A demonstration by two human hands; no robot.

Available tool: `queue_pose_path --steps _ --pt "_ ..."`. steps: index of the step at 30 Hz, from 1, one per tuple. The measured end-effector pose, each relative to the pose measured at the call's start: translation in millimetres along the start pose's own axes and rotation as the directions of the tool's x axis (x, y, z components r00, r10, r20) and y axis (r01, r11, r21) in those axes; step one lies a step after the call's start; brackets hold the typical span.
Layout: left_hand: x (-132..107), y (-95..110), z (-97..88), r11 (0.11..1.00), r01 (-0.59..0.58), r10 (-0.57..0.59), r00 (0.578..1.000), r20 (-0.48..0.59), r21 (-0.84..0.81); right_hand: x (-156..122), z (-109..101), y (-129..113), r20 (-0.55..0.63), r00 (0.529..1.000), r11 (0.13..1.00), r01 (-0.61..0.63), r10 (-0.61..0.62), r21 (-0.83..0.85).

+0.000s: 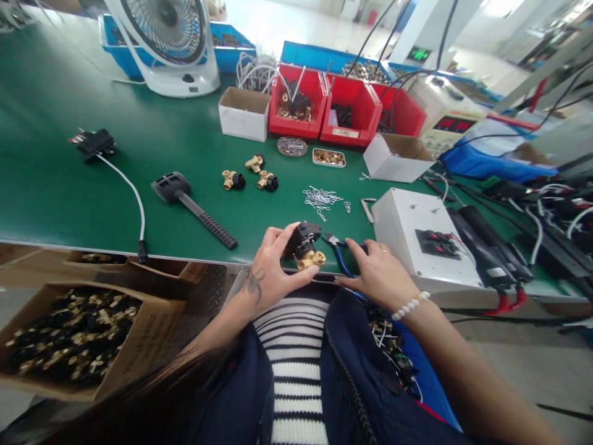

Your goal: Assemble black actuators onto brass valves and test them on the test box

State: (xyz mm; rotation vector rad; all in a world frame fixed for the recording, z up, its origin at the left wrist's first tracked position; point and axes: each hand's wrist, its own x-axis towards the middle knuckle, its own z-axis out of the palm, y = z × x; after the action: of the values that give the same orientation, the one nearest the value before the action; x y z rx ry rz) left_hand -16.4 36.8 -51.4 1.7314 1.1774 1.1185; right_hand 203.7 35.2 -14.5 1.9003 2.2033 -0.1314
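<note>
My left hand (269,272) is closed round a black and brass valve fitting (306,245), held just above the front edge of the green table (69,185). My right hand (377,275) rests on the blue-handled pliers (340,250) lying at the table edge, its fingers curled over the handles. Three more brass and black fittings (250,174) stand further back on the table. A scatter of small metal clips (322,199) lies beyond my hands.
A white switch box (412,238) stands right of my hands. Red bins (324,108), small cardboard boxes (244,113), a fan (169,43) and a black-handled tool (194,207) sit further back. A cardboard box of fittings (74,337) stands at my lower left.
</note>
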Motion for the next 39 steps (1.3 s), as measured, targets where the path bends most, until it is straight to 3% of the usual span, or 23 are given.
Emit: queue_pose_path --steps 4,7,8,10,12,13,14,17,19,21,24,25,26,27,29,30,31,32,33,36,37,38,39 --pt "-1 0 -1.6 1.000 0.001 -0.001 1.000 0.019 0.001 -1 -14 4 0.063 0.998 0.985 -0.020 0.009 0.174" --pt "0 -2 -3.4 1.000 -0.016 0.016 1.000 0.024 -0.007 -2 -32 15 -0.133 0.987 0.905 -0.025 0.090 0.426" --pt "0 -2 -3.7 1.000 -0.022 0.023 0.999 0.027 -0.012 -2 -37 17 -0.272 0.952 0.845 0.027 0.140 0.533" --pt "1 -4 -4.3 0.999 -0.029 0.030 0.999 0.035 -0.025 -1 -43 17 -0.548 0.793 0.667 0.259 0.265 0.698" --pt "1 -5 -4.7 0.999 -0.029 0.031 0.999 0.041 -0.038 0 -43 10 -0.699 0.598 0.511 0.491 0.391 0.706" --pt "1 -5 -5.0 0.999 -0.029 0.031 0.999 0.042 -0.041 0 -42 5 -0.721 0.553 0.482 0.539 0.417 0.691" --pt "1 -5 -5.2 0.999 -0.030 0.032 0.999 0.043 -0.041 0 -40 1 -0.722 0.579 0.495 0.532 0.379 0.687" --pt "2 -5 -5.8 0.998 -0.032 0.034 0.998 0.054 -0.045 -3 -37 -4 -0.503 0.864 0.687 0.364 0.004 0.629" --pt "2 -5 -5.9 0.998 -0.032 0.035 0.998 0.055 -0.052 -5 -41 -1 -0.364 0.922 0.766 0.328 -0.132 0.552" --pt "2 -6 -5.6 0.997 -0.035 0.039 0.998 0.053 -0.065 -7 -45 3 -0.498 0.867 0.756 0.329 -0.004 0.566" --pt "3 -6 -5.3 0.997 -0.043 0.046 0.998 0.050 -0.058 -5 -45 2 -0.738 0.589 0.613 0.462 0.328 0.641" --pt "3 -6 -5.4 0.998 -0.044 0.047 0.998 0.051 -0.053 -4 -42 0 -0.757 0.537 0.583 0.499 0.372 0.641" --pt "3 -6 -5.5 0.998 -0.046 0.049 0.997 0.052 -0.048 -3 -39 -1 -0.757 0.558 0.586 0.505 0.340 0.634" --pt "3 -6 -5.6 0.998 -0.049 0.051 0.997 0.055 -0.044 -3 -37 -2 -0.730 0.639 0.626 0.472 0.242 0.620" --pt "3 -7 -5.9 0.998 -0.053 0.055 0.997 0.059 -0.041 -3 -35 -1 -0.543 0.839 0.754 0.378 -0.033 0.538" --pt "3 -7 -6.0 0.998 -0.052 0.054 0.997 0.060 -0.039 -4 -37 1 -0.448 0.886 0.795 0.358 -0.123 0.490" --pt "2 -7 -6.0 0.998 -0.051 0.053 0.997 0.059 -0.037 -5 -40 3 -0.423 0.894 0.812 0.352 -0.145 0.466" --pt "2 -8 -6.0 0.998 -0.051 0.053 0.997 0.058 -0.038 -5 -43 4 -0.482 0.871 0.807 0.352 -0.096 0.475" --pt "2 -8 -5.9 0.998 -0.052 0.054 0.997 0.056 -0.041 -6 -45 5 -0.585 0.811 0.781 0.364 0.001 0.507" --pt "2 -8 -5.8 0.997 -0.061 0.063 0.997 0.055 -0.043 -4 -44 1 -0.792 0.517 0.664 0.473 0.324 0.580" --pt "2 -8 -5.9 0.997 -0.064 0.066 0.996 0.055 -0.038 -2 -40 -1 -0.804 0.486 0.648 0.498 0.342 0.576" --pt "2 -8 -6.0 0.997 -0.068 0.069 0.996 0.057 -0.032 -2 -37 -2 -0.804 0.512 0.648 0.508 0.304 0.568" --pt "2 -8 -6.3 0.997 -0.070 0.071 0.996 0.061 -0.026 -1 -34 -3 -0.778 0.592 0.662 0.500 0.210 0.558"
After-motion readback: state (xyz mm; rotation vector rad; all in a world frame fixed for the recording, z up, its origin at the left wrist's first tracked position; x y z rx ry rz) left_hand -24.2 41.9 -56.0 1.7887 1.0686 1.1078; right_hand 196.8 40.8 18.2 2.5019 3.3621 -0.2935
